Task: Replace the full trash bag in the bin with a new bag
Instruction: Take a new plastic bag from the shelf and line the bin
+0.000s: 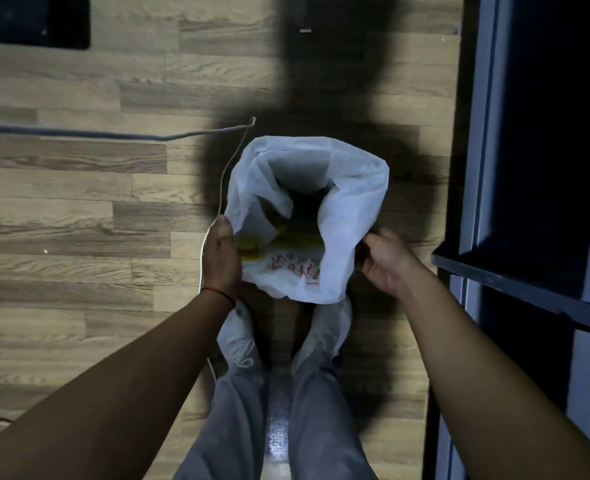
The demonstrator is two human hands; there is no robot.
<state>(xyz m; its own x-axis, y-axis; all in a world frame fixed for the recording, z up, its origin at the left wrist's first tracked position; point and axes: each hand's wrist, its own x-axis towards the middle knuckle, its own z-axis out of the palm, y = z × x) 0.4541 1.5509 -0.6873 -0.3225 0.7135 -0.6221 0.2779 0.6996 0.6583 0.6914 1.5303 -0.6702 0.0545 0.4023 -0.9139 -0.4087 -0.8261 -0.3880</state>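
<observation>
Standing in grey trousers [234, 410] and pale shoes [237, 332], a person holds a white plastic bag [356, 188] open just beyond the toes, above a wood-grain plank floor [79, 202]. Inside lie yellow scraps [286, 241] and a crumpled white wrapper with red print [295, 271]; deeper down the bag is too dark to read. The left hand [221, 258], a red string bracelet [219, 293] at its wrist, pinches the bag's left rim with the thumb on top. The right hand [385, 263] grips the right rim, fingers curled into the thin, wrinkled film. The bag's mouth gapes roughly round. To the right stands a dark metal frame [515, 278]. Farther off, a thin cable [113, 135] trails left across the floor, and a black mat [30, 19] lies at far left.
</observation>
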